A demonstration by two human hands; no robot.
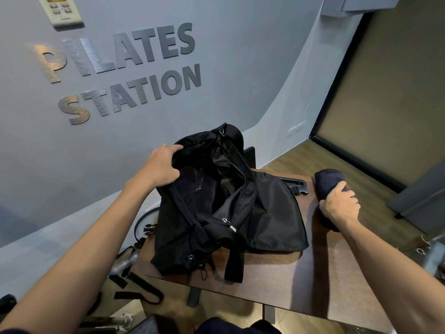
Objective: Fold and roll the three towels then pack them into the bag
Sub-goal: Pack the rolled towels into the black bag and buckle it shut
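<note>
A black bag [269, 213] lies on the brown table [313, 280] with its zip mouth pulled wide. My left hand [161, 167] grips the far left rim of that mouth and holds it open. Inside the bag lies dark cloth with a small white label [198, 189], which looks like a rolled towel. To the right of the bag, my right hand [339, 204] grips a rolled navy towel [326, 182] at the table's right edge. The roll's near end is hidden behind my hand.
Black straps and buckles [137, 285] lie on the floor at the left of the table. A grey wall with metal letters [125, 68] stands close behind. A black metal piece [293, 185] lies on the table behind the bag. Wooden floor runs to the right.
</note>
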